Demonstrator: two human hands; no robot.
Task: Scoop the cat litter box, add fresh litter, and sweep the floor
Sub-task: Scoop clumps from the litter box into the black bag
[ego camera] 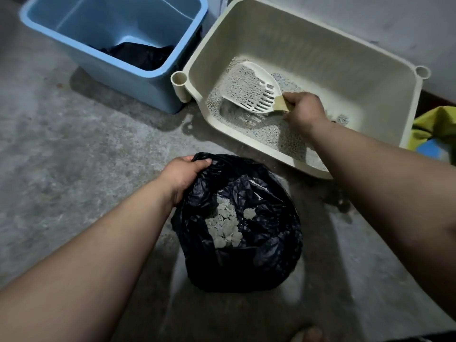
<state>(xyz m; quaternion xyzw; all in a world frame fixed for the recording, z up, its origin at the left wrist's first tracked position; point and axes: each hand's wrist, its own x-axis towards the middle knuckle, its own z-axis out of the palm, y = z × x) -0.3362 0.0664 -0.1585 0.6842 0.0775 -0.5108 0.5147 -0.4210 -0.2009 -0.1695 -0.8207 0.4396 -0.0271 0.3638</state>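
Inside the litter box [333, 60], my right hand [304, 111] grips the loaded scoop [249, 87].
The bag [266, 243] my left hand [183, 177] pinches open lies below-left of the scoop.

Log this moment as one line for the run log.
step: scooping | right hand: holds scoop carrying litter, inside litter box | left hand: holds black bag open, clumps inside

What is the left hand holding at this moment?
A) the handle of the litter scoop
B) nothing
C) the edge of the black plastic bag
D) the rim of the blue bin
C: the left hand grips the edge of the black plastic bag, holding its mouth open.
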